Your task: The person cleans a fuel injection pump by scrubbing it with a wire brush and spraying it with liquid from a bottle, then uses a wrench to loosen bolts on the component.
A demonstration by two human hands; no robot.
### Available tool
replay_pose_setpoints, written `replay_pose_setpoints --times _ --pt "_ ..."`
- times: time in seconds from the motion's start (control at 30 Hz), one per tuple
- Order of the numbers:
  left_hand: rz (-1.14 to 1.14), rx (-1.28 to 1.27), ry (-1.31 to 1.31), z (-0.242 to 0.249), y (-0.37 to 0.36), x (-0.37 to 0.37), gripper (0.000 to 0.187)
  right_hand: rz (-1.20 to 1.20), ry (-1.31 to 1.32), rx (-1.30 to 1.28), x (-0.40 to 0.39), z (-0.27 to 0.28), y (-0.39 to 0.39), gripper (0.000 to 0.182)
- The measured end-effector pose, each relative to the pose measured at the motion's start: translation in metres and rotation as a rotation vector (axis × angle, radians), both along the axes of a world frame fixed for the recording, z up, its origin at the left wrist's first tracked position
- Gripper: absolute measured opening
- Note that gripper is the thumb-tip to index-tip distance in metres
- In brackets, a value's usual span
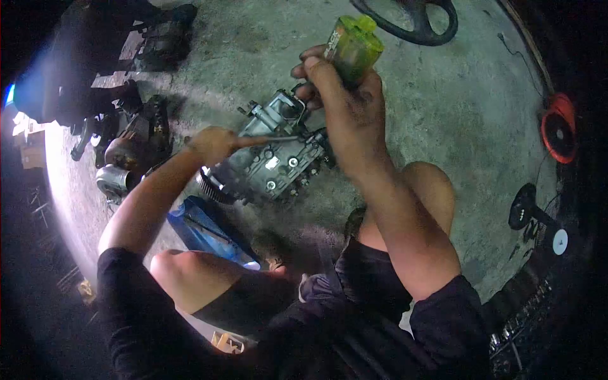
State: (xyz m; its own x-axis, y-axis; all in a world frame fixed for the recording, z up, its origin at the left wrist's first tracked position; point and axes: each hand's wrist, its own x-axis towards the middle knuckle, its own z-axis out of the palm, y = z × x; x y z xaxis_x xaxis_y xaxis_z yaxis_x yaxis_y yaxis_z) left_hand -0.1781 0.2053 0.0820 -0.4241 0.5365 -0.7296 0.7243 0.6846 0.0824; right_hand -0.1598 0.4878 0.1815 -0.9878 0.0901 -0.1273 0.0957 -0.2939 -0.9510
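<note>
Looking down over our bent knees at the concrete floor [468, 139], we are seeing dark machine parts [155, 123] lying at far left, a rounded silver housing [114, 181] among them. Nearer our left knee, a blue tray [190, 223] is holding a long thin implement [206, 228]. Our left hand [215, 145] is gripping a slim tool [269, 139], which is pointing rightward over a toothed-gear metal assembly [269, 170]; whether its tip is touching, we cannot tell. That assembly is resting on the floor before us, right of the tray. Our right hand [342, 85] is grasping a translucent yellow-green bottle [356, 50], holding it aloft at a tilt. Past it, a black steering wheel [421, 28] is lying at the top, and a red round object [561, 105] is sitting at far right.
</note>
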Motion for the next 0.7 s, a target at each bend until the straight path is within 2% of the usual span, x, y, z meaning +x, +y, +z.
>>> replay_pose_setpoints --times 0.07,0.17,0.27,0.37,0.5,0.53,0.6,0.67,0.7 --pt "0.082 0.006 -0.115 0.030 -0.017 0.000 0.069 -0.008 -0.009 -0.005 -0.004 -0.003 0.003 0.030" --pt "-0.015 -0.058 -0.135 0.043 -0.010 -0.018 0.068 -0.029 -0.043 -0.074 -0.005 0.003 0.001 0.029" --pt "-0.107 -0.036 -0.059 -0.025 0.022 -0.022 0.069 0.022 -0.030 -0.017 -0.005 0.000 -0.011 0.029" --pt "-0.109 0.022 0.157 -0.028 0.006 -0.005 0.071 0.057 -0.041 0.031 -0.012 -0.013 -0.017 0.029" --pt "0.184 0.025 0.016 0.027 -0.009 0.005 0.072 0.033 -0.123 -0.093 -0.015 -0.003 -0.010 0.028" --pt "0.208 0.021 -0.001 0.023 -0.014 0.003 0.072 0.040 -0.085 -0.082 -0.013 -0.001 -0.008 0.028" --pt "0.123 0.090 0.007 -0.021 -0.013 0.002 0.069 0.060 -0.018 -0.062 -0.007 0.001 -0.009 0.029" --pt "0.090 0.120 0.028 -0.032 0.005 0.003 0.064 0.061 -0.059 0.023 -0.007 -0.005 -0.014 0.029" --pt "0.095 0.074 0.011 -0.022 0.011 0.005 0.065 0.068 -0.071 0.063 -0.009 -0.008 -0.017 0.029"
